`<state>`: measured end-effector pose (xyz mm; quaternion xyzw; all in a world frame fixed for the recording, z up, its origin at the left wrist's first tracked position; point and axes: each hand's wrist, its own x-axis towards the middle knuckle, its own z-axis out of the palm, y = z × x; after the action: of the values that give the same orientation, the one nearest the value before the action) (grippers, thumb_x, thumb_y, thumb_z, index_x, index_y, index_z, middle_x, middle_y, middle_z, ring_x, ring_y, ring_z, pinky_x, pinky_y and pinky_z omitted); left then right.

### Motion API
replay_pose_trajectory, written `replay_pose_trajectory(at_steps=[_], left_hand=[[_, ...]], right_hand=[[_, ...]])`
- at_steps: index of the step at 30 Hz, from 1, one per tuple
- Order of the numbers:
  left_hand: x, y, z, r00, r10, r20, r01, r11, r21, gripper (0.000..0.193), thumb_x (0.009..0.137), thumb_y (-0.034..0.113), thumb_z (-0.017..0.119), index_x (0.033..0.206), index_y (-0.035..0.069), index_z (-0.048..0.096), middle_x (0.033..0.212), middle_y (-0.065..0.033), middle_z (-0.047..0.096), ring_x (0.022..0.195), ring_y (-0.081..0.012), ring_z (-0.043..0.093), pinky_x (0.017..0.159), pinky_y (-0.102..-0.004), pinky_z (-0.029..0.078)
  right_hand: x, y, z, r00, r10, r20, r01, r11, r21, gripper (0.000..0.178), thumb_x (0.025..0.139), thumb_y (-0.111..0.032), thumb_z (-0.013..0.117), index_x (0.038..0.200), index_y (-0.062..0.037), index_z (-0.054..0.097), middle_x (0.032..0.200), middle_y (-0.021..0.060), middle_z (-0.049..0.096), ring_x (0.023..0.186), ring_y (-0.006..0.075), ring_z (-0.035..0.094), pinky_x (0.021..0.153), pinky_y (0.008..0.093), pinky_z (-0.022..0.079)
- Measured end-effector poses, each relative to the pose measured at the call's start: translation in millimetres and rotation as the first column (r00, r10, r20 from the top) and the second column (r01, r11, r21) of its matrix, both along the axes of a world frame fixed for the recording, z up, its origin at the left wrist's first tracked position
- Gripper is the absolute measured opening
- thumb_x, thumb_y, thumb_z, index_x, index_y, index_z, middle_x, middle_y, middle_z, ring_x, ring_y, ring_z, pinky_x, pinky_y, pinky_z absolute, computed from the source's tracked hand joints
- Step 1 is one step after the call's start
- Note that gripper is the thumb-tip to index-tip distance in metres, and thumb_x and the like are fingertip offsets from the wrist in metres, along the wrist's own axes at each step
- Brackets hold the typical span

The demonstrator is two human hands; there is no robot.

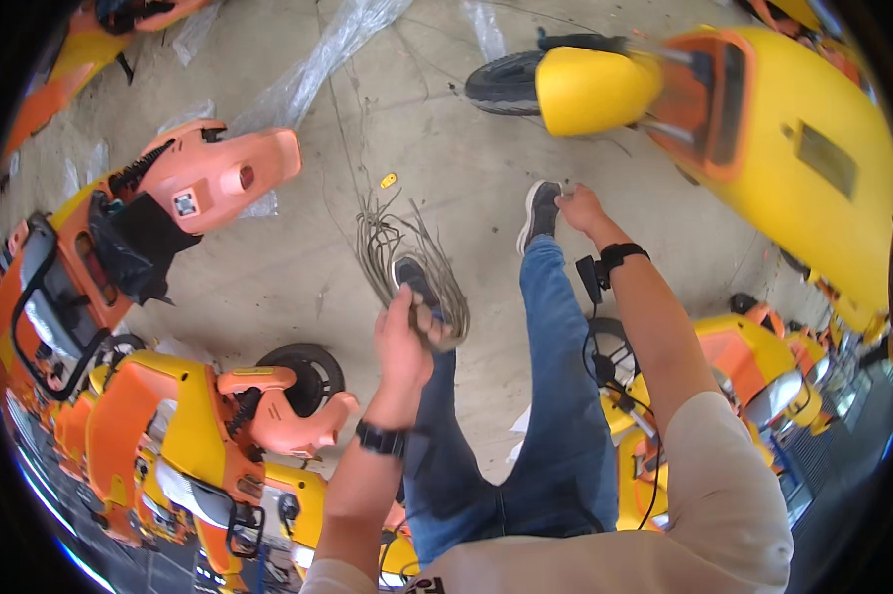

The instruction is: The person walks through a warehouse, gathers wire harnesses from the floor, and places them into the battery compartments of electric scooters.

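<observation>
My left hand point(405, 332) is closed around a looped bundle of thin grey-brown strands point(453, 282), which look like cord or wire. Loose ends of the bundle spread forward over the floor and partly cover my left shoe point(415, 277). Out ahead of my body, my right hand point(581, 210) has its fingers pinched together beside my right shoe point(541, 208). Whatever it may hold is too small to tell. A black strap with a dangling plug and cable point(590, 277) is on my right wrist.
Yellow and orange scooters point(209, 396) stand close on both sides. At upper right a large yellow scooter point(803, 139) points its front wheel point(506, 83) inward. Clear plastic film point(323, 69) and a small yellow piece point(389, 180) lie on the concrete floor point(268, 267).
</observation>
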<state>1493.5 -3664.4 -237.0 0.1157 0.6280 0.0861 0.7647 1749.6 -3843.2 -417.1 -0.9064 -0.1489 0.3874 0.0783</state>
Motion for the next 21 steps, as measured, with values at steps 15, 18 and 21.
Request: replay_pose_trajectory(at_steps=[15, 18, 21], left_hand=[[-6, -33, -86, 0.998, 0.056, -0.024, -0.058, 0.996, -0.066, 0.021, 0.087, 0.022, 0.047, 0.081, 0.001, 0.047, 0.045, -0.0062, 0.042, 0.033, -0.0158, 0.042, 0.041, -0.0292, 0.045], [2, -28, -97, 0.997, 0.047, -0.054, -0.049, 0.998, -0.042, 0.025, 0.089, 0.027, 0.044, 0.08, 0.003, 0.046, 0.044, -0.0033, 0.037, 0.031, -0.014, 0.039, 0.038, -0.0285, 0.044], [8, -19, -98, 0.991, 0.1, -0.094, -0.106, 0.993, -0.061, 0.023, 0.089, 0.026, 0.043, 0.08, 0.004, 0.047, 0.045, -0.0022, 0.036, 0.032, -0.0129, 0.037, 0.038, -0.0278, 0.043]], right_hand=[[92, 35, -286, 0.802, 0.532, 0.272, -0.46, 0.84, -0.288, 0.04, 0.077, -0.014, 0.049, 0.113, 0.0021, 0.047, 0.114, 0.0261, 0.048, 0.106, 0.0387, 0.045, 0.09, 0.0429, 0.036], [90, 38, -300, 0.68, 0.53, 0.506, -0.467, 0.846, -0.258, 0.038, 0.078, -0.013, 0.049, 0.113, 0.0012, 0.048, 0.115, 0.0252, 0.047, 0.108, 0.0373, 0.045, 0.091, 0.0423, 0.036], [84, 45, -290, 0.644, 0.503, 0.576, -0.505, 0.846, -0.174, 0.038, 0.077, -0.015, 0.05, 0.111, 0.0017, 0.049, 0.113, 0.0241, 0.049, 0.106, 0.0356, 0.047, 0.089, 0.0415, 0.037]])
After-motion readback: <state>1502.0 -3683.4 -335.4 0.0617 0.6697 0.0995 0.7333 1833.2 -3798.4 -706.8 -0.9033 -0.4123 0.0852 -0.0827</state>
